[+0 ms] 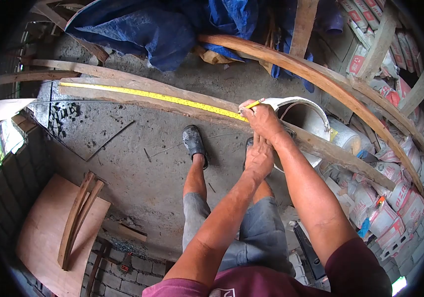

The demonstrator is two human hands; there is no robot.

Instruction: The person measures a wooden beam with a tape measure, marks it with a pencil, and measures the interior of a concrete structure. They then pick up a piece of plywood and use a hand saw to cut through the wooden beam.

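Observation:
A long wooden plank (197, 97) runs across in front of me, with the yellow blade of a tape measure (162, 97) pulled out along it from its left end to my hands. My right hand (264, 121) is closed on a yellow pencil (255, 103), close above the plank beside the blade. Just below it, my left hand (259, 156) is closed at the plank's near edge, where the blade ends; the tape's case is hidden by the hands. The plank continues right, past a white cylindrical container (321, 111) with an open mouth.
Curved timber (291, 64) and upright posts stand ahead and right. Blue tarpaulin (137, 34) hangs at the back. Stacked sacks (385, 218) fill the right side. A plywood sheet (38, 232) with two wooden pieces (75, 222) lies lower left. Rods and dark fragments (63, 116) lie on the concrete floor.

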